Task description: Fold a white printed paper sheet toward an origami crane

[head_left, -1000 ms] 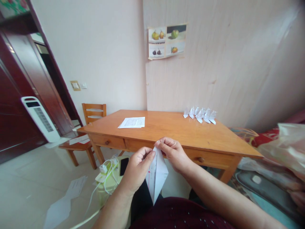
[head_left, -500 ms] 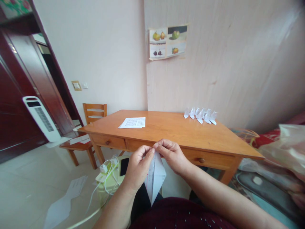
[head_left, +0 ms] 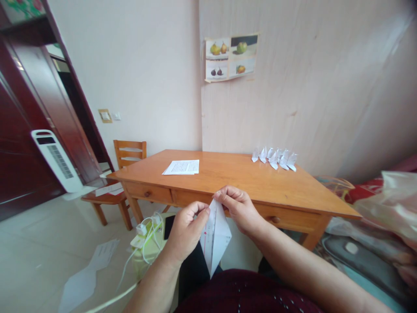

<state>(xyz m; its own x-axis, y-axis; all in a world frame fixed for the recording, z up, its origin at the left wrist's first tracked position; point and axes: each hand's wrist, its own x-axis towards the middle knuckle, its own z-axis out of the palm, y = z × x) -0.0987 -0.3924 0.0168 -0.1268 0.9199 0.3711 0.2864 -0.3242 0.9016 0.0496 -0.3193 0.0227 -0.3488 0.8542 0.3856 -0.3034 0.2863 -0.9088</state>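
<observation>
A folded sheet of paper (head_left: 217,238), kite-shaped with a crease down its middle and some red print on its left half, hangs over my lap. My right hand (head_left: 239,206) pinches its top corner between thumb and fingertips. At its upper left edge, my left hand (head_left: 189,228) is closed with thumb and forefinger pressed together on the paper. On the far right of the wooden table (head_left: 224,174) stand several folded white paper figures (head_left: 275,157). A stack of printed sheets (head_left: 181,167) lies on the table's left part.
To my left, a pale green stool (head_left: 141,265) carries a power strip, white cables (head_left: 155,234) and a dark phone (head_left: 169,226). Loose papers (head_left: 80,287) lie on the floor. A wooden chair (head_left: 109,198) holds more sheets. Plastic bags (head_left: 391,195) are heaped at the right.
My left hand has slid a little down the paper's left edge, away from the tip. My right hand has shifted slightly right and up, and the paper has turned to show more red print.
</observation>
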